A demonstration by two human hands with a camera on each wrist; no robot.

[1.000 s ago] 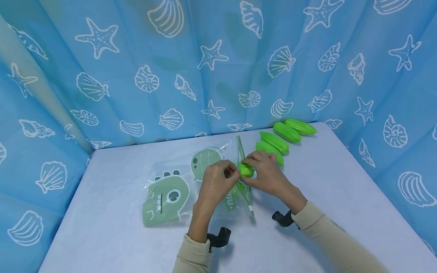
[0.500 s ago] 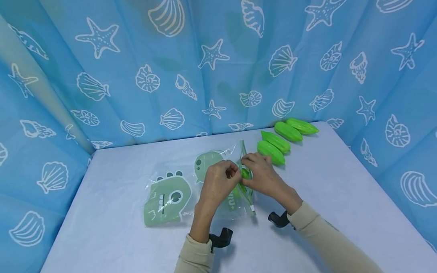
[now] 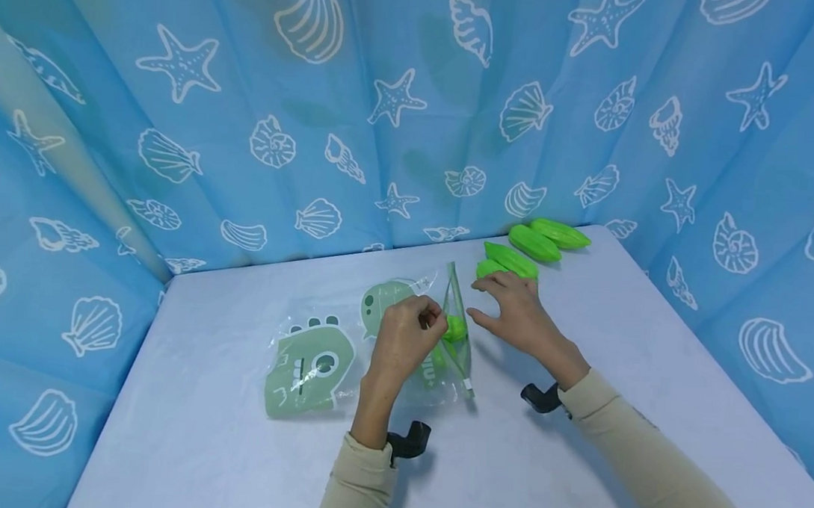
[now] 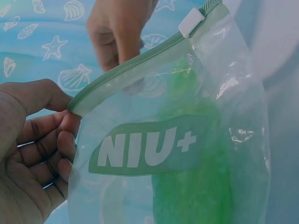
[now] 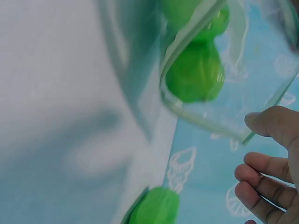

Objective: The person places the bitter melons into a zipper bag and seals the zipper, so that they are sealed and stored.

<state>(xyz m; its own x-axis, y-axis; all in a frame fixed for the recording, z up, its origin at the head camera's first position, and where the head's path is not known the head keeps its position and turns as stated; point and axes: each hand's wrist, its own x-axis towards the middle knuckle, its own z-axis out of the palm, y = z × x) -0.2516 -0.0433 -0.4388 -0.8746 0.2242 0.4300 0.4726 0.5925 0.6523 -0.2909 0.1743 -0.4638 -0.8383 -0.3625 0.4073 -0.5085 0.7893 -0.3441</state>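
A clear zip bag (image 3: 312, 366) with green cartoon prints lies on the table, its mouth facing right and parted. My left hand (image 3: 407, 340) pinches the rim of that mouth between thumb and fingers. Inside are bright green ridged fruits, likely star fruit (image 5: 195, 74), one close behind the opening. Just right of the mouth is my right hand (image 3: 522, 318), thumb and fingers spread with nothing between them. Beyond it lie several more green star fruit (image 3: 511, 261), the nearest partly covered by the hand. A white slider (image 4: 191, 22) sits at one end of the bag's green zip.
A white-covered table (image 3: 192, 441) carries everything. Blue curtains (image 3: 412, 119) with white shell and starfish drawings stand along its back and sides. Each wrist wears a black camera mount (image 3: 410, 439).
My right hand has let go of a star fruit at the bag's mouth and drawn back to the right, fingers parted. The fruit stays inside. My left hand keeps its pinch on the rim.
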